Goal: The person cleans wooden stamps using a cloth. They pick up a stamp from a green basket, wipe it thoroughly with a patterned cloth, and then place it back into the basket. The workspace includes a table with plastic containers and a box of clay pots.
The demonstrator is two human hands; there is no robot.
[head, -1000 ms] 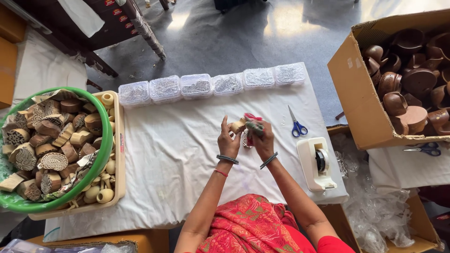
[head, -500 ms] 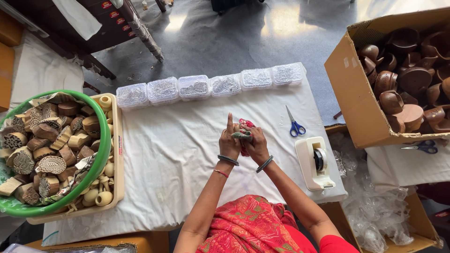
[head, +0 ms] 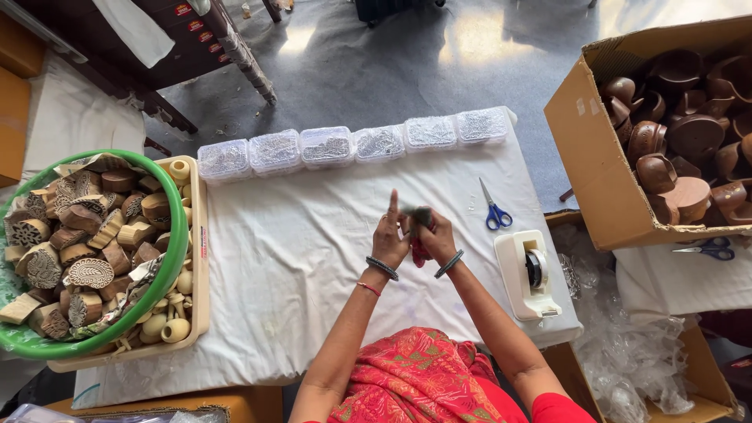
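Head view: your left hand and right hand both grasp a small dark item with red wrapping, raised above the white table cloth. Keep grip firm and motion steadier; the item blurs.

the floor is smooth grey concrete, with a bright patch of light glaring near the top of the view. a bench covered in white cloth stands in the middle. dark wooden furniture with carved legs stands at the upper left, a white cloth hanging off it. beside the bench on the right is an open cardboard box, and below it a heap of clear plastic wrap. a tan tray sits at the left end of the bench. an orange-brown surface shows at the far left edge.
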